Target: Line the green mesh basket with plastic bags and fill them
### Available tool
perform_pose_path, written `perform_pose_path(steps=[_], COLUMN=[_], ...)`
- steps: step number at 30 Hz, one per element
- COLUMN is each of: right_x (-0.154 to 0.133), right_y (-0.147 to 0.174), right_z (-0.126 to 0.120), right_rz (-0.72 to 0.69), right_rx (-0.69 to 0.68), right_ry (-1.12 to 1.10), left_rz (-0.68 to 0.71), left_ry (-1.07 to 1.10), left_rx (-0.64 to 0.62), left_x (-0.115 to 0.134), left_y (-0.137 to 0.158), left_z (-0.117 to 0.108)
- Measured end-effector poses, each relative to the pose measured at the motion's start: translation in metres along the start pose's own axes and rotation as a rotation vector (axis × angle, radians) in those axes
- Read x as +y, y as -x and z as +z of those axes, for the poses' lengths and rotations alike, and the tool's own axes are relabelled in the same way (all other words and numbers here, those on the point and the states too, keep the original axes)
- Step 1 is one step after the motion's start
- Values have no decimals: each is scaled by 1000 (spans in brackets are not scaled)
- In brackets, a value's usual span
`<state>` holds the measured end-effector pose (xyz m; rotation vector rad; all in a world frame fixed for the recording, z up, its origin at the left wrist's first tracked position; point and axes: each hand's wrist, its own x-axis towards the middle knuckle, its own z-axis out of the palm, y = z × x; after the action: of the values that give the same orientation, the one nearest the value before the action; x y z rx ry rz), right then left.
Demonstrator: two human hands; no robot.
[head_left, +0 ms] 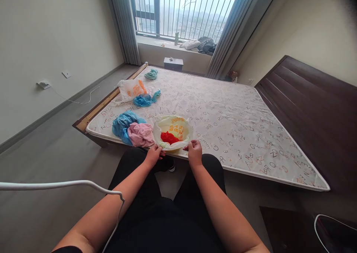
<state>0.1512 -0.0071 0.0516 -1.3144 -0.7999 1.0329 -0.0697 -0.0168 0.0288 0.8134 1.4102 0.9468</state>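
At the mattress's near edge, a white plastic bag point(157, 132) with orange print is spread over the rim of what looks like a round, yellowish container. A crumpled red item point(169, 137) lies inside. The fingers of my left hand point(155, 154) are closed on the bag's near left edge. On the near right side, my right hand point(195, 150) pinches the same edge between thumb and fingers. Just left of the bag lies a bunched pink cloth point(141, 134), touching a crumpled blue plastic bag point(124, 123). The container's underside is mostly hidden.
The patterned mattress point(223, 111) fills the bed frame. Farther left lie another white bag point(128, 89), a blue plastic bundle point(143, 100) and a teal bundle point(151, 74). A dark headboard point(309, 85) rises at right. A white cable point(55, 185) crosses over my left arm.
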Motion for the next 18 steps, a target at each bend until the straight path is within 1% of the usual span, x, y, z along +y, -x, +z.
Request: perform_pose_path(steps=[2,5,7,8,9,11,13,15,17,18], right_x=[-4,-13,-20,-24,-28,-36,-43,-46,-45,-44], right_y=[-1,-17,-38,-49,-61,-83,-96,-101,-100,-98], right_z=[-1,-5,-5,-3,1,11,24,34,37,35], right_rz=[-64,-196,-278,-298,-297,-223,-108,-37,-48,-66], right_rx=[-6,109,169,170,153,97,59,41,11,-9], right_ry=[166,376,449,475,501,560,628,669,639,595], left_rz=[92,247,376,442,505,583,595,535,430,386], left_ry=[-130,-253,-286,-308,-340,-416,-485,-579,-691,-736], left_rx=[88,262,368,399,406,405,416,419,376,352], left_x=[-3,3,17,27,38,60,79,94,104,109], left_y=[-2,-5,-10,-13,-17,-26,-38,-50,-62,-66], left_z=[-3,-15,-23,-26,-27,-26,-20,-16,-20,-26])
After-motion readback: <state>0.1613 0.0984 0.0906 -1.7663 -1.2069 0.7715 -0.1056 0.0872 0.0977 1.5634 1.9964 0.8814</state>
